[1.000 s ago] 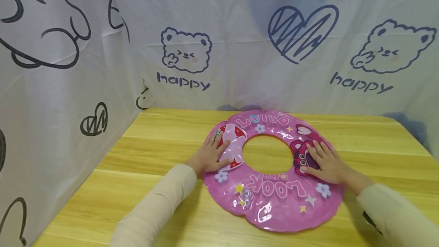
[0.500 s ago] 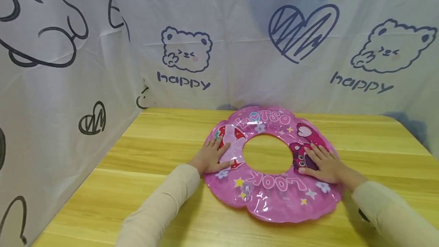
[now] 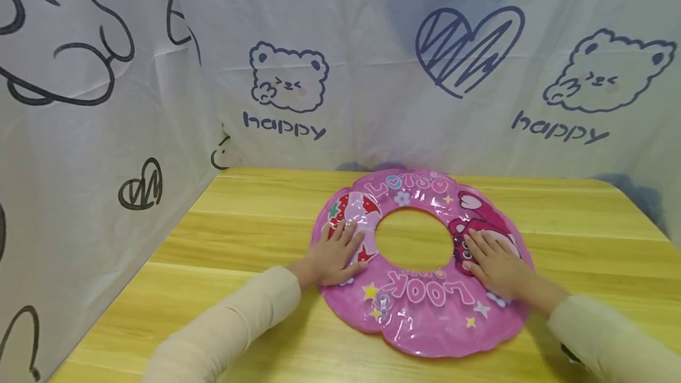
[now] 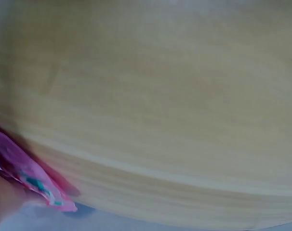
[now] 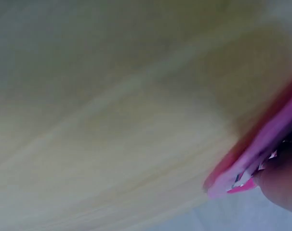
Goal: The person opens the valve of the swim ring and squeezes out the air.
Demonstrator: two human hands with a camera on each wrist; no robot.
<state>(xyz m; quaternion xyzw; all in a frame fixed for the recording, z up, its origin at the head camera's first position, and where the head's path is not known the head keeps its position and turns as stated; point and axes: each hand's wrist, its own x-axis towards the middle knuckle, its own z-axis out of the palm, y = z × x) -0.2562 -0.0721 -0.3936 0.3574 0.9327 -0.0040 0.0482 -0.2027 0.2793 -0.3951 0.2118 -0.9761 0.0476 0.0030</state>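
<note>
A pink inflatable swim ring (image 3: 425, 327) lies flat on the wooden table, printed with LOTSO, LOOK, a strawberry, flowers, stars and a bear. My left hand (image 3: 336, 255) rests on its left side with spread, straight fingers, over the lower part of the strawberry print. On the opposite side my right hand (image 3: 502, 268) lies with fingers extended across the bear print. A clear air valve (image 3: 383, 302) shows on the near left part of the ring. In the left wrist view the ring's edge (image 4: 33, 173) appears at lower left, and the right wrist view shows its edge (image 5: 252, 149) at right.
The light wooden table (image 3: 213, 241) reaches back to a white cloth (image 3: 372, 93) with drawn bears, a heart and the word happy. Another cloth (image 3: 80, 194) with black line drawings hangs along the left. The ring's far edge is close to the back cloth.
The ring's near edge rose, then came down again. Both hands have slid slightly toward me over the ring, uncovering more of the strawberry and the bear's upper print.
</note>
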